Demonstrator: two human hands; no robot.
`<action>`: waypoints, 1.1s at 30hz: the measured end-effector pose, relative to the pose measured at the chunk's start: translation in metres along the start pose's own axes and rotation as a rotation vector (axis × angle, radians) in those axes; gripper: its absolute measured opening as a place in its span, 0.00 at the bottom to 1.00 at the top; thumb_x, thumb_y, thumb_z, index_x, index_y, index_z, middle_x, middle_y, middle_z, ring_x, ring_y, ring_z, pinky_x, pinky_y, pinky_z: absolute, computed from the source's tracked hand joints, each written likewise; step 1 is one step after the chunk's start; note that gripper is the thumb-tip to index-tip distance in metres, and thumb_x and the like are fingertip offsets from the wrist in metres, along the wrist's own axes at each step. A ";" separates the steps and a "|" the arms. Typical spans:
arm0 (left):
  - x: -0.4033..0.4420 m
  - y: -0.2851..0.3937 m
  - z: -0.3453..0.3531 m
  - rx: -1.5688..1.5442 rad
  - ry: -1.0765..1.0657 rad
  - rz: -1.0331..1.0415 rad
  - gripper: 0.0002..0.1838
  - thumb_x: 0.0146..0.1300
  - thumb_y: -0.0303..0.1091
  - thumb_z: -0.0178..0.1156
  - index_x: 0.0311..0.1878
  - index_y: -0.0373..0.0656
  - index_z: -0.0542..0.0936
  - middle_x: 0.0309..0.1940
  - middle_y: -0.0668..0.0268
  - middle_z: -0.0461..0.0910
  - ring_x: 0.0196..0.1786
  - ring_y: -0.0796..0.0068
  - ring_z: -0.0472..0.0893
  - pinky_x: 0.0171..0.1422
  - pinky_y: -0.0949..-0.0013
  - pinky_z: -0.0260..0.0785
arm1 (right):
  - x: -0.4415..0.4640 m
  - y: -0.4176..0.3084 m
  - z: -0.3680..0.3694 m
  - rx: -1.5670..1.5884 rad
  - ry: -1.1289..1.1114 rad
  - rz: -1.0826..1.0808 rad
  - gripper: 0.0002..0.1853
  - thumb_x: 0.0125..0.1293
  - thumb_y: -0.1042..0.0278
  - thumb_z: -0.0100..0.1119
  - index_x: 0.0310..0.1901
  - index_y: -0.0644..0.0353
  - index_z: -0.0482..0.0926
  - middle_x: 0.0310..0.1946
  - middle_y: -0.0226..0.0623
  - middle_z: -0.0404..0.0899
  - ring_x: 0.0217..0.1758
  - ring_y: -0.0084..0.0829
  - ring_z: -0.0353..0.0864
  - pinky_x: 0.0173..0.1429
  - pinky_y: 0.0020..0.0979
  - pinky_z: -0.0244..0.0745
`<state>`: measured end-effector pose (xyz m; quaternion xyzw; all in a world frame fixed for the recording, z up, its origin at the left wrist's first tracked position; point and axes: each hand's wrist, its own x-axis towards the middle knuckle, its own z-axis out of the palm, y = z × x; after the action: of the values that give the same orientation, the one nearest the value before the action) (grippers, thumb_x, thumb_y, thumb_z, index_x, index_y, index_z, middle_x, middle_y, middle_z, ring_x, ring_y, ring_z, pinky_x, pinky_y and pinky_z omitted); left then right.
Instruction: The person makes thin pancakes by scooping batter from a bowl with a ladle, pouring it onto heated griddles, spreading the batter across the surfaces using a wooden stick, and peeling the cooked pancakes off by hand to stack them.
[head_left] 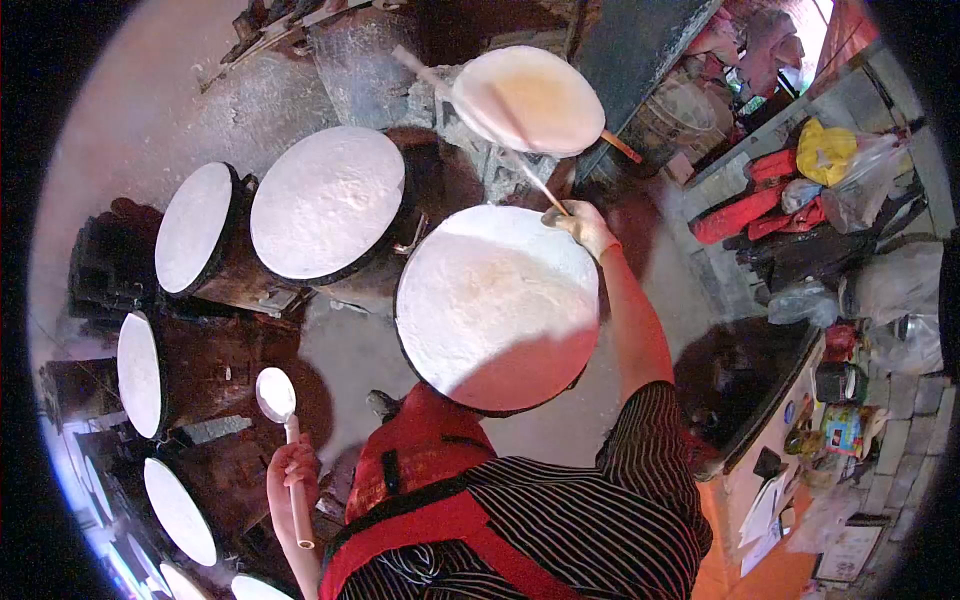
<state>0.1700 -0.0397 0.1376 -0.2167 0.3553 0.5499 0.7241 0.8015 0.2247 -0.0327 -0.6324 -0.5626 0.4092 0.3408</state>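
Observation:
My left hand (293,467) is closed around the pale wooden handle of a ladle (275,394) with a white round head, held low at the left. My right hand (585,228) pinches a thin stick (538,182) over the far right rim of a large round griddle (480,270). That griddle has a white coating, and a shadow falls across its near part. Beyond the stick's far end is a pale round pan (530,95) with a tan middle. A wooden handle (622,148) sticks out at its right side.
More white-topped round griddles (328,203) on dark barrel bases curve around the left, one (195,228) farther out and another (139,375) nearer. To the right, a ledge holds red bundles (745,212), a yellow bag (826,150) and clear plastic bags (805,302). A dark-topped counter (770,385) stands nearer.

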 end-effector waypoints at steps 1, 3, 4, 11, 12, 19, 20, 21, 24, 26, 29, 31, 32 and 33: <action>-0.005 -0.004 0.009 -0.272 -0.089 -0.193 0.14 0.70 0.27 0.46 0.54 0.28 0.67 0.28 0.63 0.68 0.25 0.77 0.67 0.22 0.76 0.62 | -0.008 -0.014 -0.001 0.163 -0.016 -0.026 0.11 0.57 0.68 0.69 0.39 0.65 0.84 0.31 0.30 0.83 0.35 0.25 0.78 0.44 0.26 0.72; 0.003 0.000 0.003 -0.200 -0.081 -0.150 0.13 0.70 0.26 0.46 0.54 0.28 0.68 0.27 0.63 0.68 0.25 0.77 0.67 0.22 0.75 0.63 | -0.010 -0.024 0.000 0.045 0.004 0.046 0.14 0.56 0.63 0.71 0.39 0.65 0.84 0.31 0.32 0.83 0.35 0.25 0.78 0.44 0.27 0.72; 0.006 0.002 0.000 -0.155 -0.062 -0.117 0.13 0.70 0.26 0.46 0.54 0.27 0.68 0.27 0.63 0.68 0.25 0.77 0.67 0.22 0.75 0.63 | -0.012 -0.028 0.002 -0.013 0.014 0.082 0.16 0.56 0.60 0.72 0.40 0.64 0.84 0.31 0.32 0.83 0.34 0.25 0.78 0.43 0.27 0.72; 0.009 -0.004 0.019 -0.104 -0.133 -0.201 0.14 0.70 0.25 0.46 0.53 0.26 0.68 0.26 0.63 0.67 0.24 0.78 0.66 0.19 0.79 0.61 | -0.019 -0.033 0.013 -0.230 0.146 0.111 0.18 0.54 0.59 0.73 0.38 0.66 0.84 0.26 0.30 0.79 0.29 0.21 0.73 0.36 0.27 0.70; 0.012 0.000 0.016 -0.049 -0.088 -0.204 0.14 0.70 0.26 0.46 0.53 0.25 0.68 0.26 0.64 0.66 0.24 0.79 0.66 0.18 0.80 0.59 | -0.035 -0.053 0.012 -0.073 0.159 0.054 0.13 0.57 0.66 0.72 0.36 0.67 0.83 0.26 0.27 0.78 0.30 0.19 0.71 0.35 0.25 0.68; 0.022 0.002 0.016 -0.117 -0.117 -0.278 0.14 0.70 0.25 0.47 0.54 0.26 0.67 0.27 0.64 0.67 0.24 0.79 0.66 0.19 0.78 0.61 | -0.093 -0.121 -0.018 -0.056 0.176 -0.083 0.18 0.52 0.55 0.73 0.34 0.64 0.85 0.27 0.35 0.84 0.29 0.24 0.78 0.39 0.29 0.72; 0.023 0.001 0.019 -0.124 -0.069 -0.284 0.14 0.69 0.25 0.47 0.54 0.26 0.67 0.26 0.64 0.67 0.24 0.79 0.66 0.19 0.78 0.61 | -0.099 -0.129 -0.021 -0.142 0.151 -0.083 0.19 0.53 0.54 0.73 0.34 0.64 0.85 0.29 0.37 0.85 0.32 0.25 0.80 0.41 0.29 0.74; 0.021 -0.001 0.020 -0.136 -0.070 -0.297 0.14 0.69 0.25 0.47 0.54 0.26 0.67 0.27 0.65 0.67 0.24 0.79 0.66 0.19 0.78 0.61 | -0.108 -0.136 -0.021 -0.151 0.149 -0.096 0.19 0.54 0.53 0.72 0.35 0.64 0.85 0.29 0.37 0.85 0.32 0.25 0.80 0.41 0.30 0.74; 0.025 -0.002 0.026 -0.148 -0.095 -0.363 0.13 0.69 0.25 0.47 0.53 0.26 0.67 0.27 0.65 0.66 0.25 0.79 0.65 0.20 0.78 0.61 | -0.129 -0.162 -0.018 -0.225 0.169 -0.037 0.18 0.59 0.54 0.67 0.37 0.64 0.85 0.30 0.41 0.86 0.33 0.27 0.82 0.43 0.33 0.75; 0.037 0.005 0.019 -0.131 -0.149 -0.427 0.12 0.69 0.25 0.46 0.52 0.27 0.68 0.27 0.65 0.66 0.25 0.78 0.65 0.20 0.77 0.61 | -0.117 -0.135 -0.024 -0.173 0.157 -0.146 0.16 0.57 0.57 0.68 0.38 0.63 0.84 0.30 0.31 0.83 0.34 0.21 0.78 0.42 0.29 0.72; 0.031 -0.005 0.029 -0.182 -0.074 -0.380 0.11 0.70 0.24 0.45 0.51 0.27 0.67 0.27 0.65 0.66 0.25 0.78 0.65 0.19 0.77 0.60 | -0.116 -0.135 -0.033 -0.280 0.229 -0.137 0.17 0.61 0.56 0.65 0.41 0.62 0.84 0.33 0.34 0.84 0.37 0.26 0.80 0.43 0.31 0.73; 0.029 -0.007 0.032 -0.135 -0.086 -0.395 0.11 0.70 0.24 0.45 0.51 0.27 0.67 0.27 0.65 0.65 0.24 0.79 0.64 0.18 0.77 0.58 | -0.117 -0.133 -0.032 -0.423 0.403 -0.121 0.17 0.63 0.54 0.62 0.42 0.61 0.84 0.36 0.43 0.84 0.39 0.37 0.84 0.44 0.37 0.75; 0.032 -0.004 0.031 -0.118 -0.097 -0.416 0.11 0.70 0.24 0.45 0.50 0.28 0.67 0.26 0.65 0.65 0.23 0.79 0.64 0.17 0.78 0.58 | -0.114 -0.134 -0.029 -0.492 0.485 -0.115 0.17 0.63 0.53 0.61 0.42 0.60 0.84 0.38 0.48 0.85 0.39 0.42 0.85 0.45 0.40 0.76; 0.034 0.000 0.029 -0.102 -0.107 -0.432 0.11 0.70 0.24 0.45 0.50 0.28 0.67 0.26 0.66 0.65 0.23 0.79 0.64 0.17 0.78 0.57 | -0.116 -0.138 -0.021 -0.423 0.459 -0.150 0.16 0.64 0.55 0.59 0.43 0.60 0.84 0.37 0.47 0.85 0.38 0.43 0.85 0.44 0.41 0.76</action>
<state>0.1828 0.0023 0.1309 -0.2945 0.2334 0.4102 0.8310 0.7566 0.1289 0.1146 -0.7217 -0.5887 0.1036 0.3491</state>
